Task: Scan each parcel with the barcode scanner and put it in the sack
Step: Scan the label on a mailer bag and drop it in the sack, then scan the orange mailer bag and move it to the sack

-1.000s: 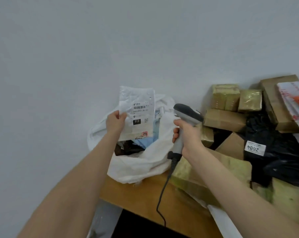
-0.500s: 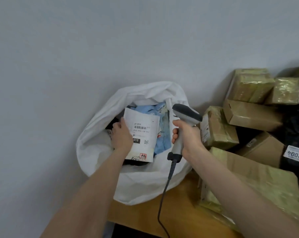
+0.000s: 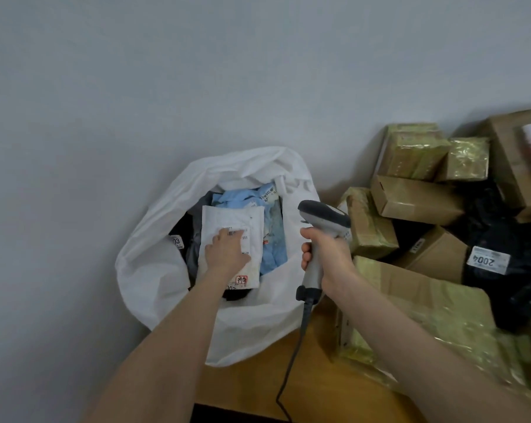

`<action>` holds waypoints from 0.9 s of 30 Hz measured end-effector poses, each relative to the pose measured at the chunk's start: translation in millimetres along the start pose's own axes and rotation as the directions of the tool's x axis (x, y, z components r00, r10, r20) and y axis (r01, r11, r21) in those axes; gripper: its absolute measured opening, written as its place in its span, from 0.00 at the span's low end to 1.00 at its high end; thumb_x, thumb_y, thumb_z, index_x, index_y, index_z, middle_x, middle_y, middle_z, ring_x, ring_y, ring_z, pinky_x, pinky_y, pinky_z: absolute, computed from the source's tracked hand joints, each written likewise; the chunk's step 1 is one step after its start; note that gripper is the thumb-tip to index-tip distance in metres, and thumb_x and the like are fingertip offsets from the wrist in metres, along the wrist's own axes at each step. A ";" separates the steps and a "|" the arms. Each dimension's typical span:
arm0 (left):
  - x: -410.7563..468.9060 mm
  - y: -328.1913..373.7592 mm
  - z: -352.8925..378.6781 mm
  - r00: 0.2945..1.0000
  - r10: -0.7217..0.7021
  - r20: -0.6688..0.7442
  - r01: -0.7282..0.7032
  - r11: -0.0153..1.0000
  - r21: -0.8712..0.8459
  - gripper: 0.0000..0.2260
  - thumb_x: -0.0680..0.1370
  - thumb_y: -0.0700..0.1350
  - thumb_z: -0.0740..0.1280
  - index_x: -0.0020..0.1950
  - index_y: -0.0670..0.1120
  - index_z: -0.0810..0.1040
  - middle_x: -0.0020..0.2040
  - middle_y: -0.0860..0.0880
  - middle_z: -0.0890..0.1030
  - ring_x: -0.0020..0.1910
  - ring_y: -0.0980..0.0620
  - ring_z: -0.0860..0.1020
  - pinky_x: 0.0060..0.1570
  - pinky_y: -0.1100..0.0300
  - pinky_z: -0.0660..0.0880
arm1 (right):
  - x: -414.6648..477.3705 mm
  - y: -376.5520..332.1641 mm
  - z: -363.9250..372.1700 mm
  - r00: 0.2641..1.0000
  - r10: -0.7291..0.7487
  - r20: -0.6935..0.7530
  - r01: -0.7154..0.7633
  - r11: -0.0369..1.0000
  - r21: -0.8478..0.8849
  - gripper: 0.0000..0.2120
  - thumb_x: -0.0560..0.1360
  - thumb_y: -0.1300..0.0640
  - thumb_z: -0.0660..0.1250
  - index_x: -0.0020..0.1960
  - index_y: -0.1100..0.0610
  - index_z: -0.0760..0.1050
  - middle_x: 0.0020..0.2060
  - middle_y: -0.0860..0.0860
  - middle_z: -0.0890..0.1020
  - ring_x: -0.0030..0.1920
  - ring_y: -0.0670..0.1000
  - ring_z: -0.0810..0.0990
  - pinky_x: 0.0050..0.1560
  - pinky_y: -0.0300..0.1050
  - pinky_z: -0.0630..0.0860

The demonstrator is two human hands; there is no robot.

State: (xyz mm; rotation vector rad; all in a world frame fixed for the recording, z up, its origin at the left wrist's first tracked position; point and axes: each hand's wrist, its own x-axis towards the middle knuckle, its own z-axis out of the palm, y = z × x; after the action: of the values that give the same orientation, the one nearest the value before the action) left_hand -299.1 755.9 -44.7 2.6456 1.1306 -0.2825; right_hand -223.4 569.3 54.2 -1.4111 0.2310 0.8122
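My left hand point(image 3: 227, 253) lies flat, fingers straight, on the white parcel point(image 3: 227, 216) inside the white sack point(image 3: 194, 181), over a blue parcel point(image 3: 275, 230). My right hand point(image 3: 326, 261) grips the barcode scanner point(image 3: 322, 216) beside the sack's rim. Taped boxes point(image 3: 417, 203) crowd the table point(image 3: 252, 383) on the right.

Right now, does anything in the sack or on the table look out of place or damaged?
Nothing looks damaged or spilled. The white parcel lies flat in the white sack under the left hand. Only the taped boxes on the right are untidy, several tilted against each other.
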 end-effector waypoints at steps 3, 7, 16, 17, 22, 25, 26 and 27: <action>-10.1 23.5 -13.4 0.988 0.043 -0.150 -0.046 0.999 -0.015 0.26 0.78 0.50 0.65 0.75 0.49 0.63 0.73 0.45 0.62 0.69 0.45 0.65 0.62 0.50 0.66 | -13.0 -3.2 -11.0 0.999 -0.015 0.032 0.015 1.000 0.020 0.05 0.74 0.60 0.70 0.42 0.59 0.76 0.21 0.49 0.75 0.20 0.45 0.72 0.25 0.38 0.73; -32.7 65.9 -25.6 0.967 0.070 -0.246 -0.084 0.995 -0.045 0.23 0.79 0.49 0.64 0.73 0.47 0.65 0.70 0.44 0.65 0.66 0.45 0.67 0.60 0.51 0.67 | -38.6 -9.1 -40.4 0.996 -0.045 0.083 0.041 0.998 0.044 0.05 0.75 0.62 0.69 0.41 0.60 0.75 0.22 0.51 0.74 0.22 0.47 0.70 0.26 0.40 0.71; -129.3 196.0 -12.9 0.931 0.082 -0.356 -0.116 0.991 -0.073 0.24 0.77 0.48 0.65 0.72 0.46 0.66 0.69 0.44 0.66 0.67 0.45 0.67 0.58 0.49 0.71 | -96.1 -10.7 -188.5 0.975 0.005 0.224 -0.026 0.996 0.089 0.03 0.76 0.63 0.67 0.43 0.60 0.74 0.24 0.51 0.73 0.23 0.48 0.70 0.26 0.41 0.69; -142.0 214.5 -9.0 0.931 0.085 -0.355 -0.120 0.990 -0.076 0.24 0.77 0.48 0.65 0.72 0.46 0.66 0.68 0.44 0.67 0.67 0.44 0.67 0.58 0.49 0.70 | -100.8 -11.2 -210.5 0.974 0.007 0.229 -0.027 0.996 0.083 0.04 0.76 0.63 0.67 0.43 0.60 0.74 0.23 0.51 0.72 0.22 0.47 0.70 0.25 0.40 0.69; -190.1 307.3 3.0 0.927 0.152 -0.343 -0.197 0.975 -0.100 0.22 0.76 0.47 0.66 0.69 0.45 0.69 0.67 0.42 0.68 0.66 0.43 0.68 0.60 0.49 0.70 | -116.9 -27.9 -309.6 0.974 0.063 0.219 -0.064 0.998 0.001 0.04 0.76 0.61 0.68 0.44 0.60 0.74 0.22 0.51 0.72 0.21 0.47 0.69 0.24 0.38 0.68; -207.4 362.4 9.2 0.921 0.211 -0.326 -0.250 0.965 -0.079 0.22 0.76 0.47 0.67 0.69 0.46 0.69 0.68 0.42 0.68 0.66 0.43 0.68 0.60 0.50 0.70 | -120.0 -43.9 -359.8 0.977 0.072 0.200 -0.068 0.997 -0.027 0.05 0.76 0.61 0.68 0.43 0.60 0.73 0.21 0.51 0.72 0.20 0.47 0.69 0.23 0.37 0.67; -211.6 380.0 10.8 0.921 0.228 -0.317 -0.263 0.962 -0.072 0.23 0.76 0.48 0.67 0.70 0.47 0.69 0.67 0.43 0.69 0.65 0.44 0.69 0.59 0.50 0.70 | -120.9 -50.3 -375.1 0.980 0.065 0.188 -0.061 0.998 -0.028 0.05 0.76 0.61 0.68 0.43 0.61 0.73 0.21 0.51 0.72 0.19 0.47 0.69 0.23 0.37 0.67; -214.4 397.1 12.5 0.920 0.246 -0.306 -0.281 0.957 -0.074 0.23 0.76 0.48 0.67 0.70 0.47 0.68 0.66 0.44 0.69 0.64 0.44 0.70 0.58 0.50 0.71 | -120.9 -57.0 -389.8 0.984 0.050 0.169 -0.045 0.999 -0.030 0.05 0.75 0.62 0.68 0.44 0.61 0.73 0.21 0.51 0.72 0.19 0.47 0.68 0.22 0.37 0.66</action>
State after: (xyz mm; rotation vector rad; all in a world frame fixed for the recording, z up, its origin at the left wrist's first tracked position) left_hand -156.4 341.1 62.3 2.7511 0.8169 0.2312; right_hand -152.0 165.8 97.3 -1.3558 0.1235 0.9728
